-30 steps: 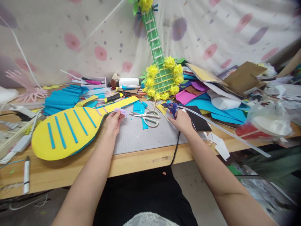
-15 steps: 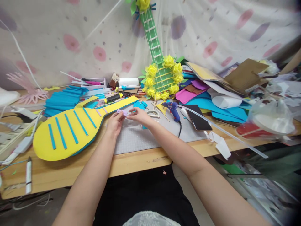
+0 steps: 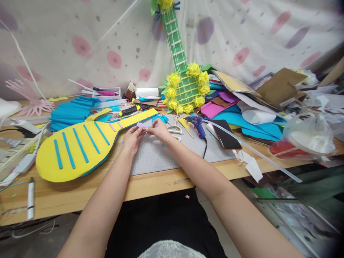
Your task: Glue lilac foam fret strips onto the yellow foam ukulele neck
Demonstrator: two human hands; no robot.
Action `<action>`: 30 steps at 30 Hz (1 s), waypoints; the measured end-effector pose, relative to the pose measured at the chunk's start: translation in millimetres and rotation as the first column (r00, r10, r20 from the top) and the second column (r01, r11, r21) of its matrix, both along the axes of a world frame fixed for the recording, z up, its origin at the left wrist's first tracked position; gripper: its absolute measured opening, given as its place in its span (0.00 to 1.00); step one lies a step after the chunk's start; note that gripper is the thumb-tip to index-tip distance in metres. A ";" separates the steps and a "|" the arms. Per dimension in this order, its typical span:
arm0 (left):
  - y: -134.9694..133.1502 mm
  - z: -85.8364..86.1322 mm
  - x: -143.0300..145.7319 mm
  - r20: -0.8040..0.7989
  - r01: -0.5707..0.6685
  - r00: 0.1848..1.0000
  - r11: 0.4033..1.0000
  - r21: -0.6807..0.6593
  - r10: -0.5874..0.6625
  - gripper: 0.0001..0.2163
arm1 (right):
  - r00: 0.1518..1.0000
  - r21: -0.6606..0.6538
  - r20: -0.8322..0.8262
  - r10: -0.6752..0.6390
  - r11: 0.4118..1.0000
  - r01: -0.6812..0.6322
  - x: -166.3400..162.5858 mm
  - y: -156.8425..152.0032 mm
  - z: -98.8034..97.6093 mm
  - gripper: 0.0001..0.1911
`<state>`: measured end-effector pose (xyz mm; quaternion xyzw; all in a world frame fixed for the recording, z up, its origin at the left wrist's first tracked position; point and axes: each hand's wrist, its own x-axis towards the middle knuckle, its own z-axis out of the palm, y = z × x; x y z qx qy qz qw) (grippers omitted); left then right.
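My left hand [image 3: 133,139] pinches a small lilac strip [image 3: 142,125], paper or thin foam, over the grey cutting mat [image 3: 150,157]. At the strip's right end, my right hand [image 3: 158,129] has its fingertips closed on it. White loop handles [image 3: 175,129], apparently of scissors, show just beyond my right wrist; the rest is hidden. Left of my hands lies a yellow, guitar-shaped board [image 3: 77,157] with blue edges. Several blue strips cross its body, and two short lilac strips [image 3: 116,126] sit at the base of its neck.
A blue glue gun [image 3: 199,126] and a black phone [image 3: 225,134] lie to the right. Behind stands a green guitar model [image 3: 185,86] with yellow flowers. Coloured sheets [image 3: 249,123], a bagged red tub [image 3: 290,147] and a white marker [image 3: 30,200] lie around the wooden table [image 3: 158,186].
Both hands have shifted slightly, and the lilac strip is a little higher and further right. More of the white loop handles shows beside my right wrist.
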<state>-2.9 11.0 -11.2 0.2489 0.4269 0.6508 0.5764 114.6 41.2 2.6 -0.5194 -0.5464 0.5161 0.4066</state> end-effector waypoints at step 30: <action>5.2 -4.1 -2.0 -0.001 -0.089 0.996 0.996 -0.008 0.089 0.08 | 0.109 0.121 0.991 -0.080 0.887 -0.445 86.5 -15.7 11.7 0.17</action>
